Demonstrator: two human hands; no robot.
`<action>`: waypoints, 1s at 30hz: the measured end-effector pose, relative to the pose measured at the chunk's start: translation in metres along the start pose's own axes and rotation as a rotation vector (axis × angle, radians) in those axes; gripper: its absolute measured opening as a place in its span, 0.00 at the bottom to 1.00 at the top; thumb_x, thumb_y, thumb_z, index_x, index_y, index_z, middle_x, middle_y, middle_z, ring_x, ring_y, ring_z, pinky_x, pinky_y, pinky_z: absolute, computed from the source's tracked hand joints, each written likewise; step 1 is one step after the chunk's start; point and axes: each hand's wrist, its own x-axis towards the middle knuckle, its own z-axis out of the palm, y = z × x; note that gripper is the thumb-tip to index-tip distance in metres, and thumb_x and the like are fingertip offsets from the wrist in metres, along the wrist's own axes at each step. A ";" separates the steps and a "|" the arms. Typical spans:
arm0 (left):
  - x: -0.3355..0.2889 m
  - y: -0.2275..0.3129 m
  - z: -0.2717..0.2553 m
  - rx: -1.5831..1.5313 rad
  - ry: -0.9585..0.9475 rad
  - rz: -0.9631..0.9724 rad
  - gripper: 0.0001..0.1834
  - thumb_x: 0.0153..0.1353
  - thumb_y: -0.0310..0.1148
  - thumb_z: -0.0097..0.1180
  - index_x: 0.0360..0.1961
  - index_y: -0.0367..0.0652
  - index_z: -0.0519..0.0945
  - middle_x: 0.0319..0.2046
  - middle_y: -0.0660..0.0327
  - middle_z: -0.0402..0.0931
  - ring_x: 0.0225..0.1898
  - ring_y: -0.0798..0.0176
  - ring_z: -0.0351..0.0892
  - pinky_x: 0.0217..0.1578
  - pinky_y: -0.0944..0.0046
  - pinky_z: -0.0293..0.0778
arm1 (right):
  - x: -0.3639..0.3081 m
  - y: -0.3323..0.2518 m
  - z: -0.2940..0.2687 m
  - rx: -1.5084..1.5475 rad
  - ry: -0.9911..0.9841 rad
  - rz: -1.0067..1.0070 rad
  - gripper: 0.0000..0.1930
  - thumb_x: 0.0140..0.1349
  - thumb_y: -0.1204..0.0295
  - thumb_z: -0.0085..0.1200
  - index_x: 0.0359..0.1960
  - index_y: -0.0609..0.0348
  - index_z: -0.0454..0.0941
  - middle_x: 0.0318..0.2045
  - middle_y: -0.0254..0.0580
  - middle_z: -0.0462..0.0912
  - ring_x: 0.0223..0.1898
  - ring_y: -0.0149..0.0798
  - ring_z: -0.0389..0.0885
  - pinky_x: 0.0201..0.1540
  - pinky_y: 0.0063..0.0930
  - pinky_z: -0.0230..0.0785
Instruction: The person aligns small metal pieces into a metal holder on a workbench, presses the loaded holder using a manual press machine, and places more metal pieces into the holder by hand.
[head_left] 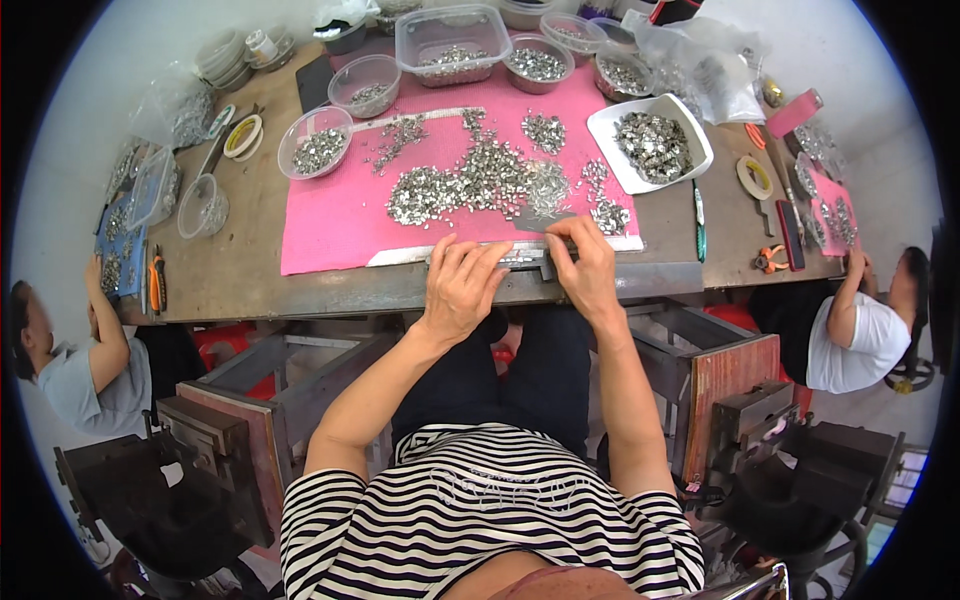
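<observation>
At the front edge of the bench, a narrow dark metal holder (pixel 524 259) lies between my hands, with small shiny bits along it. My left hand (pixel 458 290) curls its fingers over the holder's left end. Thumb and forefinger of my right hand (pixel 588 268) pinch together at its right end; any small piece between those fingertips is too small to make out. Just beyond, heaps of small silvery metal pieces (pixel 490 172) cover the pink mat (pixel 330 225). A paler pile of thin bits (pixel 547 188) lies near a grey flat plate (pixel 535 222).
A white tray (pixel 700 165) of metal pieces stands right of the heaps, beside a green-handled tool (pixel 700 225). Clear tubs (pixel 318 142) line the back. Tape rolls (pixel 243 137) and orange-handled pliers (pixel 157 280) lie at left. Co-workers (pixel 75 350) sit at both sides.
</observation>
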 end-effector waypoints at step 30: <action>-0.003 0.002 0.001 -0.049 0.041 -0.044 0.17 0.57 0.27 0.67 0.48 0.43 0.81 0.46 0.60 0.82 0.47 0.53 0.80 0.52 0.53 0.71 | 0.058 0.029 -0.010 -0.108 -0.504 -0.304 0.08 0.61 0.79 0.63 0.40 0.55 0.87 0.31 0.41 0.78 0.35 0.44 0.80 0.37 0.36 0.72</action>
